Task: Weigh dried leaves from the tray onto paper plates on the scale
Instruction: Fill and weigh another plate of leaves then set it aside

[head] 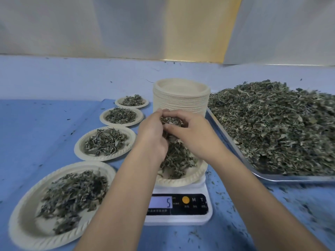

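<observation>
green-grey dried leaves (172, 121) clamped in curled fingers (158, 114) of our left hand (152, 133) and right hand (194, 136), over the scale (181, 220).

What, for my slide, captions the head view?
Left hand and right hand hold dried leaves over the scale's paper plate.

Two bare hands — the left hand (152, 131) and the right hand (192, 134) — on bare forearms, uncovered along all their visible length, both rounded and smooth.
</observation>
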`<state>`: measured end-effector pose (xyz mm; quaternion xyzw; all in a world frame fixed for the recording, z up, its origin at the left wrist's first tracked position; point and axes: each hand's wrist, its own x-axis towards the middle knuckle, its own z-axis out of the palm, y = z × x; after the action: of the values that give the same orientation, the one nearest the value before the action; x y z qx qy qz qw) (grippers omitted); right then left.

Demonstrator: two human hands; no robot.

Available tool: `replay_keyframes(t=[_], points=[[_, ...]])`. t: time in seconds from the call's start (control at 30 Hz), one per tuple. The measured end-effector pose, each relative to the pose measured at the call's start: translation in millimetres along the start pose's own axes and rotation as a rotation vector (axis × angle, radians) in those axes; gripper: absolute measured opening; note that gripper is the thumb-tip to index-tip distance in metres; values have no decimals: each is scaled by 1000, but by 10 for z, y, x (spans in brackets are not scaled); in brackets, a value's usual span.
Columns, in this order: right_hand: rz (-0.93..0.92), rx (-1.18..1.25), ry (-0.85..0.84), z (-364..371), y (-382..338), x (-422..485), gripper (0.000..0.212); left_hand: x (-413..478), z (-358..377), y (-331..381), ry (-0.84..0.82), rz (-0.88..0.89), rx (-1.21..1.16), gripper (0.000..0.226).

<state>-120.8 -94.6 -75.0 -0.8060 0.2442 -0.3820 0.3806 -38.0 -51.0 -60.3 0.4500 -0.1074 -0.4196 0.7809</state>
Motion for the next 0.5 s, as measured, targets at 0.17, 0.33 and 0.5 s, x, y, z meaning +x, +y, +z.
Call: replay_keyframes(t=[0.17,0.33,0.5], points=[[11,103,61,-21,-27,23,30,2,-5,10,-17,66,-92,30],[4,161,116,-35,-71,13,25,68,-62,68,-32,-26,-216,25],[45,241,105,-87,-83,27,25,143,-142,131,-13,-73,-255,26]])
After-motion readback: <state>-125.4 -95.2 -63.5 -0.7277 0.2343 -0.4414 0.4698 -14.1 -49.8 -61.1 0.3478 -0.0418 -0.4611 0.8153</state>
